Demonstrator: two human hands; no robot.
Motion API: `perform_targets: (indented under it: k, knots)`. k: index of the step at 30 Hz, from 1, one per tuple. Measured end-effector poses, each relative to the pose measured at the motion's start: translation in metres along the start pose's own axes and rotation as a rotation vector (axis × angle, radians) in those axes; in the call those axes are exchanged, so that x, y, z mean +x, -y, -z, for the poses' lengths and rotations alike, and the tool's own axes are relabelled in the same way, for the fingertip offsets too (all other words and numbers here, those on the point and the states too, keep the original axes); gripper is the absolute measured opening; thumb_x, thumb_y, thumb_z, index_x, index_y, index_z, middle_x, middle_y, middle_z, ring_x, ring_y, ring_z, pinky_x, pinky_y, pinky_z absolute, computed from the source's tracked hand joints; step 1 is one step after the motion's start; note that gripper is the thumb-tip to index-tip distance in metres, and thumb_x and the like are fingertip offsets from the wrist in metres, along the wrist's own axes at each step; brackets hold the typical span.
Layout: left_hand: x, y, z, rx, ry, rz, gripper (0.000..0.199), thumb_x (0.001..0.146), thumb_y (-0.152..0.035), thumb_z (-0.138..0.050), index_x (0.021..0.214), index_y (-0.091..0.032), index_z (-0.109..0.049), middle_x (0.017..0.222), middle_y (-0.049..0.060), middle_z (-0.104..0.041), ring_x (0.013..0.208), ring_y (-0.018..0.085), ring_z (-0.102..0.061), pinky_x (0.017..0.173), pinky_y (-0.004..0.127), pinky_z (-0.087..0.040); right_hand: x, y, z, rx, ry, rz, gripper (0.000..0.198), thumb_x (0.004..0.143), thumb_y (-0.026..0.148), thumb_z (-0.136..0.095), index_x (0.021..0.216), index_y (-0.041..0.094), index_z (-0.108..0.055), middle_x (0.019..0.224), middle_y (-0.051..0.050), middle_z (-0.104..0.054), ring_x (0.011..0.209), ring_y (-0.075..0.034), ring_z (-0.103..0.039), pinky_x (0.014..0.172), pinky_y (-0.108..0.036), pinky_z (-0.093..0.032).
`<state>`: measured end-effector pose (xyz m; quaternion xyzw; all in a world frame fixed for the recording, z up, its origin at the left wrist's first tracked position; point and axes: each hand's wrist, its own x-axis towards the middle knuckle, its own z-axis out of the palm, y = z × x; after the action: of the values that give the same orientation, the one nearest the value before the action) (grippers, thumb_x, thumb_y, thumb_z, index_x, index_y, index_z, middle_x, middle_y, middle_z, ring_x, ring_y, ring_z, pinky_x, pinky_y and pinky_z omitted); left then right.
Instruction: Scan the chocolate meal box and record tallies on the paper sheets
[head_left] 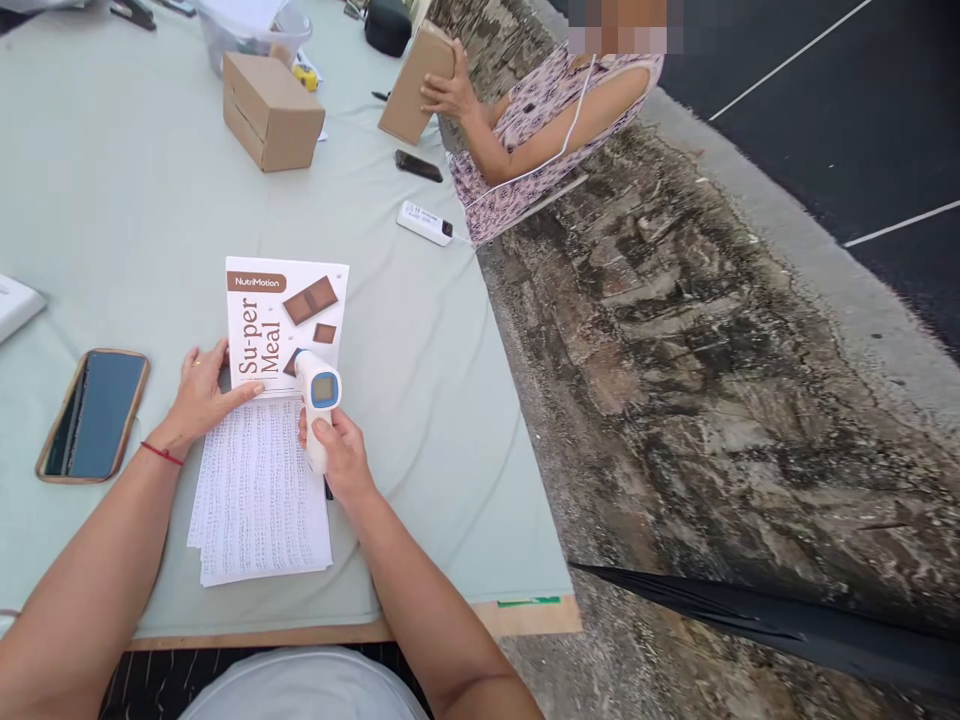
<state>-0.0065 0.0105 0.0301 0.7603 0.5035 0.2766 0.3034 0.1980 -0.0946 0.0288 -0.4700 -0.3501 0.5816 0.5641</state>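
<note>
Near the near edge of the cloth-covered surface (427, 420), the left hand (199, 395) grips the lower left corner of a white "Su-per Meal" box (292, 318), thumb over its front and other fingers at its side, while the right hand's fingers are closed around a white handheld device (316, 412) with a blue-rimmed screen, its head over the box's lower right part. Printed sheets (262, 500) lie between the box and the near edge, with a phone (94, 415) left of them. Beyond the surface's right edge, another person (517, 130) holds a brown board-like item (416, 90).
</note>
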Motion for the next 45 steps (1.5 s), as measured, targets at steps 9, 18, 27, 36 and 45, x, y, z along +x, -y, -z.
perform_targets:
  k: [9,18,27,36,45]
  knots:
    - [-0.002,-0.005,0.004,-0.011,0.028,-0.003,0.076,0.081,-0.081,-0.06,0.129,-0.022,-0.054,0.132,0.01,-0.068,0.127,0.038,-0.056,0.125,0.067,-0.013,-0.004,-0.005,0.0,0.071,0.067,0.009,0.058,0.074,0.068,-0.081,0.094,0.019,-0.059,0.077,0.0,-0.055,0.067,-0.014,-0.05,0.067,-0.028,-0.045]
    - [-0.007,0.003,-0.001,-0.025,-0.157,-0.034,0.085,0.079,-0.081,-0.07,0.139,-0.023,-0.053,0.128,0.015,-0.064,0.122,0.04,-0.057,0.104,0.066,-0.047,-0.007,0.005,0.002,0.13,0.101,-0.059,0.061,0.066,0.07,-0.085,0.091,0.02,-0.06,0.074,-0.001,-0.058,0.061,-0.015,-0.051,0.055,-0.027,-0.044]
    - [0.006,0.02,0.01,0.036,-0.469,-0.016,0.067,0.08,-0.069,-0.075,0.127,-0.025,-0.057,0.117,0.01,-0.063,0.12,0.04,-0.055,0.103,0.071,-0.043,-0.015,0.021,0.023,-0.005,-0.267,0.085,0.051,0.067,0.057,-0.084,0.091,0.019,-0.059,0.079,-0.002,-0.058,0.067,-0.014,-0.051,0.061,-0.028,-0.044]
    - [0.007,0.017,0.011,0.103,-0.444,0.016,0.051,0.084,-0.064,-0.07,0.115,-0.025,-0.061,0.11,0.01,-0.061,0.125,0.045,-0.049,0.107,0.073,-0.031,-0.017,0.027,0.024,0.027,-0.227,0.061,0.05,0.07,0.058,-0.082,0.094,0.018,-0.063,0.078,-0.001,-0.054,0.066,-0.014,-0.047,0.058,-0.027,-0.042]
    - [0.008,0.017,0.007,0.096,-0.436,0.009,0.036,0.095,-0.059,-0.055,0.105,-0.025,-0.063,0.098,0.007,-0.064,0.107,0.033,-0.06,0.103,0.06,-0.042,-0.001,0.011,0.065,-0.79,-0.437,0.122,0.057,0.077,0.052,-0.072,0.123,0.02,-0.068,0.105,-0.008,-0.064,0.094,-0.024,-0.058,0.083,-0.037,-0.051]
